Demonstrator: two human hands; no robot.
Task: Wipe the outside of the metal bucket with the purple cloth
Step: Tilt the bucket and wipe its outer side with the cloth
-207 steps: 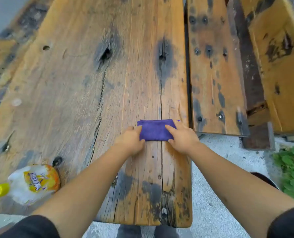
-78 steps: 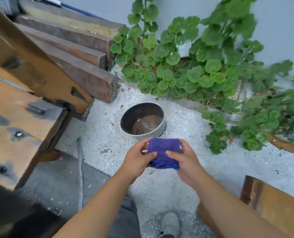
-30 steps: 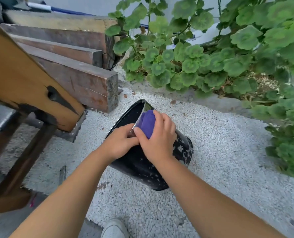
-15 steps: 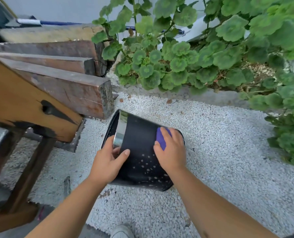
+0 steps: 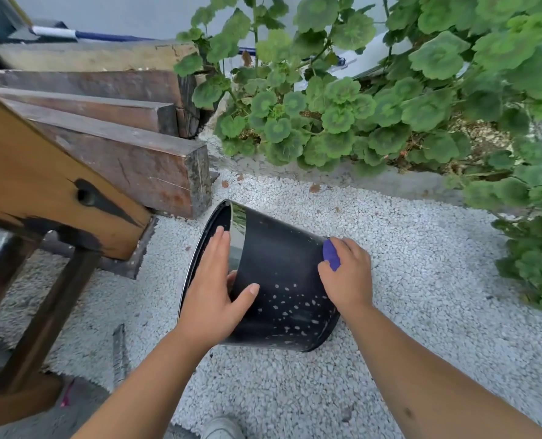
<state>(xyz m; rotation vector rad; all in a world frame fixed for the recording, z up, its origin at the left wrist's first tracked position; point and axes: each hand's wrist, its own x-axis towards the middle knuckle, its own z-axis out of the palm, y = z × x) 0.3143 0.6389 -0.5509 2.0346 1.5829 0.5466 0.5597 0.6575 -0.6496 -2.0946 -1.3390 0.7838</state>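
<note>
The metal bucket [image 5: 272,280] is being tipped on the white gravel [image 5: 421,248], its mouth turned toward ten o'clock. Its rim is being gripped by the left hand [image 5: 214,289], fingers inside and thumb on the outer wall. The purple cloth [image 5: 331,255] is being pressed against the wall near the base, at three o'clock, by the right hand [image 5: 347,274], fingers curled round it. Judged from this, the bucket is being balanced on one edge; a hard stroke could roll it off the grip.

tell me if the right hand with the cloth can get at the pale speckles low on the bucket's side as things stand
Probably yes. The right hand presses the purple cloth on the bucket just above the speckles, nothing lies between, and the left hand grips the rim.
</note>
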